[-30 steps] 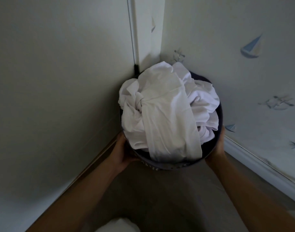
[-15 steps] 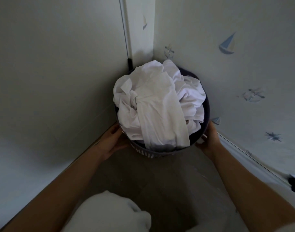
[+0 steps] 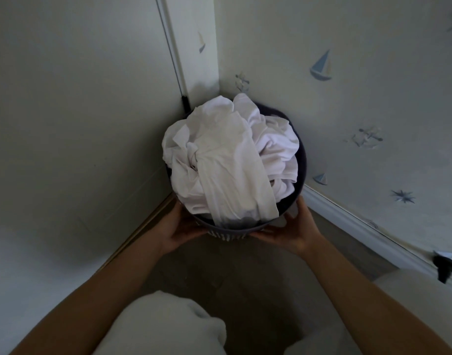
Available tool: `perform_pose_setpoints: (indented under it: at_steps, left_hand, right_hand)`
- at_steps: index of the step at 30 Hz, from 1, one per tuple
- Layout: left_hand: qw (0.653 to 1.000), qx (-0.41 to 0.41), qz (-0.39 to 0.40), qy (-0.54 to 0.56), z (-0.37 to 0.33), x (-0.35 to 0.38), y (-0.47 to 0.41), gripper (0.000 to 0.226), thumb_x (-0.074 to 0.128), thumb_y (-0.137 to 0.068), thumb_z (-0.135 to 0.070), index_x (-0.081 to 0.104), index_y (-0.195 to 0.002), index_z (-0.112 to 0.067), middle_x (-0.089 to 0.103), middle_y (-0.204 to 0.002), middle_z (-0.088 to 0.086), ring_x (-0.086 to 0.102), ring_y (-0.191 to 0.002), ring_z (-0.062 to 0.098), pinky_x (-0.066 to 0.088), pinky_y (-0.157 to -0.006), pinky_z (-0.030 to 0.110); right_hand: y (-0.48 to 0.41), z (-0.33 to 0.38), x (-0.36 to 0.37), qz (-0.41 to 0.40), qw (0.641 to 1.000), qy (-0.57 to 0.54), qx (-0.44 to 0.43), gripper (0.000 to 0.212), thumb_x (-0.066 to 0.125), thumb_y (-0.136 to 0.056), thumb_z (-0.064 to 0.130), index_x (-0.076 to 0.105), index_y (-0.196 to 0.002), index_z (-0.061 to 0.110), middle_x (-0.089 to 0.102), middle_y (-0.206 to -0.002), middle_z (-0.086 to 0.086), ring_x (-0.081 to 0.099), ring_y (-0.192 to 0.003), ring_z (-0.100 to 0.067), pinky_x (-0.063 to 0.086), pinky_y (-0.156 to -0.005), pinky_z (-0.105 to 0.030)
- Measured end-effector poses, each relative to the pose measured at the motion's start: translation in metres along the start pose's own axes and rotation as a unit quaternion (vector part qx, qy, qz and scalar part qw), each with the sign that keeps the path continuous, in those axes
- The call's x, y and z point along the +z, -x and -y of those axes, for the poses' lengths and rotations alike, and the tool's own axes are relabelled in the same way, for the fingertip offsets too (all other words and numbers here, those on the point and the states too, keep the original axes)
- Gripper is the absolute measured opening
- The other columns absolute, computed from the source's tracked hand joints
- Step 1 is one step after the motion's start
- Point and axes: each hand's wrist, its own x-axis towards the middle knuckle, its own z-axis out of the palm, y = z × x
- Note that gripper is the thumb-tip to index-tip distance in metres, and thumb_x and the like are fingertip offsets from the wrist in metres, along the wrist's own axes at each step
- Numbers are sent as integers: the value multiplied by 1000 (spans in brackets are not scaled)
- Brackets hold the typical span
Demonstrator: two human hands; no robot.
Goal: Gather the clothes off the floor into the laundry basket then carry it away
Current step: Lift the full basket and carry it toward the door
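A round dark laundry basket stands in the corner of the room, heaped with crumpled white clothes that spill over its near rim. My left hand holds the basket's near left side just under the rim. My right hand holds the near right side, thumb up along the wall of the basket. Most of the basket's body is hidden by the clothes and my hands.
A pale wall with a door frame closes the left side. A wallpapered wall with sailboats and a white skirting board closes the right. A dark object sits at the skirting board. My white-clad knees show at the bottom.
Both hands have slid from the basket's sides round to its near front. The view has drawn back and down a little.
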Motion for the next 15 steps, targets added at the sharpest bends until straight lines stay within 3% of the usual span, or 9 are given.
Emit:
perform_pose_setpoints:
  at_steps: [4, 8, 12, 13, 15]
  left_hand:
    - [1000, -7, -2, 12, 1, 11, -7, 52, 61, -91, -44, 55, -133, -16, 55, -136, 16, 54, -124, 36, 52, -94, 54]
    - [1000, -16, -12, -7, 3, 10, -13, 54, 60, -91, -46, 53, -136, -18, 54, -137, 15, 54, -124, 34, 55, -90, 51]
    - [997, -43, -13, -58, 0, 8, -1, 47, 53, -93, -50, 57, -127, -17, 60, -125, 13, 60, -114, 30, 59, -83, 43]
    - [992, -54, -34, -109, -4, 9, 10, 44, 51, -94, -51, 58, -122, -18, 62, -119, 12, 62, -107, 28, 58, -80, 40]
    - [969, -30, -103, -224, -20, 18, 32, 30, 52, -95, -46, 61, -110, -22, 65, -115, 11, 63, -97, 24, 53, -78, 34]
  right_hand:
    - [0, 21, 8, -49, 998, 27, -5, 74, 67, -66, 70, 58, -129, 31, 50, -135, -20, 50, -116, -47, 44, -88, -66]
    - [-6, 27, 1, -18, 999, 48, 2, 83, 64, -68, 73, 53, -133, 23, 63, -115, -22, 57, -103, -44, 48, -85, -61]
    - [-4, 27, -9, -19, 998, 51, 1, 79, 72, -67, 66, 53, -134, 28, 51, -136, -21, 53, -117, -47, 42, -94, -66]
    - [3, 25, -5, -36, 998, 47, 0, 75, 74, -67, 62, 57, -131, 26, 56, -129, -20, 55, -115, -44, 41, -96, -65]
    - [21, 24, 14, -96, 994, 36, -24, 51, 67, -77, 55, 65, -115, 22, 66, -97, -12, 61, -92, -31, 47, -93, -56]
